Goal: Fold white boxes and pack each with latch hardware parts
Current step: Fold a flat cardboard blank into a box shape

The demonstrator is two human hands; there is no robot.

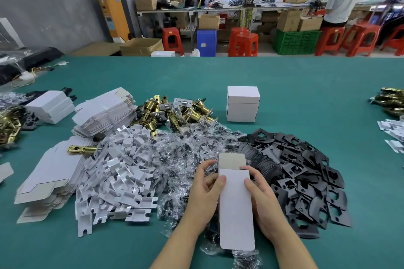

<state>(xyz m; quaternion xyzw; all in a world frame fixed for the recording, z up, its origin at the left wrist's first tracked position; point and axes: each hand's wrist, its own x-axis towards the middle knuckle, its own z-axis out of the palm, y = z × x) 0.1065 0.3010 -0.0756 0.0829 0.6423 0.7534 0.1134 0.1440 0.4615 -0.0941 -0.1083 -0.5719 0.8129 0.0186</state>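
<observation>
So the white box [236, 207] is up in both hands over the near edge of the green table [306, 85], right above the piles. It's long and narrow, plain white on the face toward the camera, and the far end is open with a rounded tuck flap [231, 160] sticking up, showing its duller greyish inside. The near end has rounded corners too.

Left hand [205, 194] has its grip on the box's left edge, thumb pressed on the front face near the top, fingers curled round behind. Right hand [262, 201] does the same on the right edge, thumb on the face, fingers wrapped at the back.

Straight under the hands is a heap of little clear plastic bags [188, 150] with dark bits inside, can't tell exactly what. Just right of that, a big spread of black strike plates [306, 172]. To the left, a pile of white card inserts [122, 172], and past those, stacks of flat unfolded boxes [105, 111], one lower stack with a single brass latch [82, 149] lying on it. Behind the bags sits a pile of brass latch bolts [175, 109]. Further back and standing apart, two closed white boxes [242, 103], one stacked on the other.
</observation>
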